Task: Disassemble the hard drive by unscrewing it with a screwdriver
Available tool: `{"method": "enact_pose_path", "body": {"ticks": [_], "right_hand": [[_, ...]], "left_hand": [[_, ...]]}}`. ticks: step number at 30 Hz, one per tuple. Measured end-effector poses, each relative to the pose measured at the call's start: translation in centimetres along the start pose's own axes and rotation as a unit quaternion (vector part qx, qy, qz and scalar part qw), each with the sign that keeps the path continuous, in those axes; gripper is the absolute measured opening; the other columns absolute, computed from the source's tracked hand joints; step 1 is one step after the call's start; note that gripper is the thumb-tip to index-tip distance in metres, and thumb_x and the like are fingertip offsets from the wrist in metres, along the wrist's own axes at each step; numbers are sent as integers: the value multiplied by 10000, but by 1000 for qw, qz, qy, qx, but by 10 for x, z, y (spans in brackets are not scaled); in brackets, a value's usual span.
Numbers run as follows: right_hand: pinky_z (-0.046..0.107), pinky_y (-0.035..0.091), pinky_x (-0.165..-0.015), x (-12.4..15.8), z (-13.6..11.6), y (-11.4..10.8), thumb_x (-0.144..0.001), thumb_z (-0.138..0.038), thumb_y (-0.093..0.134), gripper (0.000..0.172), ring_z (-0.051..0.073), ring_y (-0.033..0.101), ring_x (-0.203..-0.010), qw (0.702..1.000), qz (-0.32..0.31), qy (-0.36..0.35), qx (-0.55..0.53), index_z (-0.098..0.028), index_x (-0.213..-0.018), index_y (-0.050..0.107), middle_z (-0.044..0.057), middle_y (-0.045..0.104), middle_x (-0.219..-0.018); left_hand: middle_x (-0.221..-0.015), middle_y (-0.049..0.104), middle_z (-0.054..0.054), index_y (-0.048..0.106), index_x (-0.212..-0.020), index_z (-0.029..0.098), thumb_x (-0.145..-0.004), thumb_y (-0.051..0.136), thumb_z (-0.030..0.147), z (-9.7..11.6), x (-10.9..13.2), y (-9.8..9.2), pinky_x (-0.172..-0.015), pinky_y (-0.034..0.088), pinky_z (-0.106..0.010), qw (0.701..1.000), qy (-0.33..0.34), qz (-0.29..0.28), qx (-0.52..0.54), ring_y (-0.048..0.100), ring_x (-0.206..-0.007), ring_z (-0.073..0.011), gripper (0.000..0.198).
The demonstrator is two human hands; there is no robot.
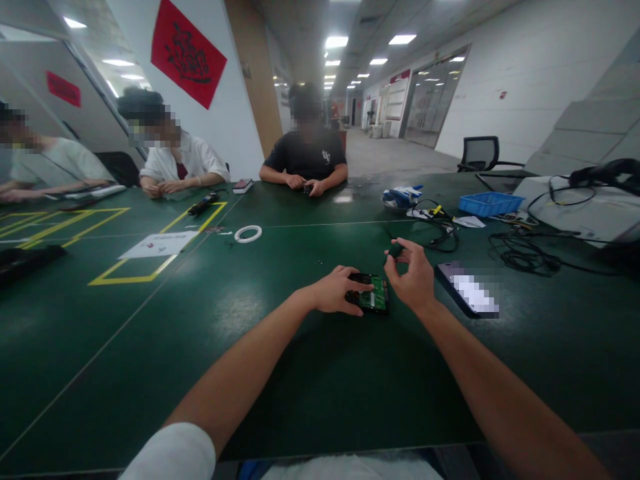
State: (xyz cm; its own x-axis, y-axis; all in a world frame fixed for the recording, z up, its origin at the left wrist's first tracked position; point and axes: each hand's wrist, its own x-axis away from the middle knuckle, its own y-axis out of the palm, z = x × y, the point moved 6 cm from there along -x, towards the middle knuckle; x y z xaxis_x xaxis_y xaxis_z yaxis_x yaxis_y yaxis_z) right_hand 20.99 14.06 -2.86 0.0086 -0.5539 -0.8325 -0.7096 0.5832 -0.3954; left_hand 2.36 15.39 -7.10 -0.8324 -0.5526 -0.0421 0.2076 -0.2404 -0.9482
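Observation:
A hard drive (379,293) with its green circuit board facing up lies on the green table in front of me. My left hand (336,291) grips its left side, thumb along the near edge and fingers reaching across the top. Just right of the drive and above the table, my right hand (413,273) pinches a screwdriver (395,250) by its dark green handle. The thin shaft seems to point up and away, its tip too faint to make out. To the right of that hand lies a phone (467,292) with a lit, blurred screen.
Black cables (530,253) coil at the right, near a blue tray (490,203) and a white box (590,207). A white ring (249,234) and a paper sheet (159,245) with yellow tape lie left. Several people sit across the table, one (305,157) directly opposite.

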Motion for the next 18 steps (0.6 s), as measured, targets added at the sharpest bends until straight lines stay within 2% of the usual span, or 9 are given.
{"method": "enact_pose_path", "body": {"ticks": [5,13,18], "right_hand": [[407,626,-724,-2,-6,-4,-897,-301,656,395,191,643,-764,1000,0,-19,20,-221,-1264,533,105,595,-1110],[406,640,-745,0,1,2,-922,-268,589,476,238,667,-951,1000,-3,-1,0,-208,-1375,457,152,578,-1265],[417,632,-735,0,1,1,-910,-289,630,456,206,655,-797,1000,-5,0,18,-220,-1341,495,111,606,-1123]], "left_hand": [[-1520,366,-131,535,-1446,337,-803,712,611,-3,-1,2,-1087,351,-510,1000,1,2,0,365,-1355,-390,721],[-1525,355,-124,530,-1447,342,-810,698,625,-2,-1,1,-1088,353,-506,1000,0,2,-3,375,-1352,-382,716],[-1511,382,-132,541,-1442,330,-806,713,606,0,-1,0,-1092,351,-505,1000,3,4,-4,370,-1356,-384,715]]}}
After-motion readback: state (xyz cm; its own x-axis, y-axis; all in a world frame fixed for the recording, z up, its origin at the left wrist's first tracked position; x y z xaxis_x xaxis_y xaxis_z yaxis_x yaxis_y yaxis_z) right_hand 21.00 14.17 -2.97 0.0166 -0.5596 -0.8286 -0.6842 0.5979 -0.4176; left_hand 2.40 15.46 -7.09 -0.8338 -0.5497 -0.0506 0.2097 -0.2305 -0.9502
